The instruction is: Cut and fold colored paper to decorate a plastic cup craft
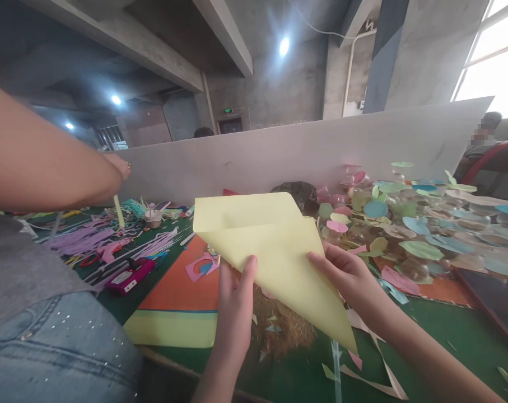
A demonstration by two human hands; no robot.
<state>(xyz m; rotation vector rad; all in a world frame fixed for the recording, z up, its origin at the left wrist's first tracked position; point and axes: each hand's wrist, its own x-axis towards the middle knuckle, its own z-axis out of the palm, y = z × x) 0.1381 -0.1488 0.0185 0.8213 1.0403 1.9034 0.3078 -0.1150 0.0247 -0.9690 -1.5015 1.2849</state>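
Between my two hands, raised over the table, is a sheet of pale yellow paper (274,252), folded over on itself so that one corner points down to the right. My left hand (237,285) pinches its lower left edge, thumb on the near face and the other fingers behind. At the right edge my right hand (341,268) grips the paper, also with the thumb in front. Underneath, a brown straw-like patch (283,330) with paper scraps is partly covered by the sheet.
Orange and yellow-green sheets (178,280) lie left of centre. Clear cups with coloured paper pieces (422,252) crowd the right. A magenta box (130,276), a pink glue gun (113,250) and purple strips (81,240) are at left, beside another person's arm (47,151). A white panel (254,159) stands behind.
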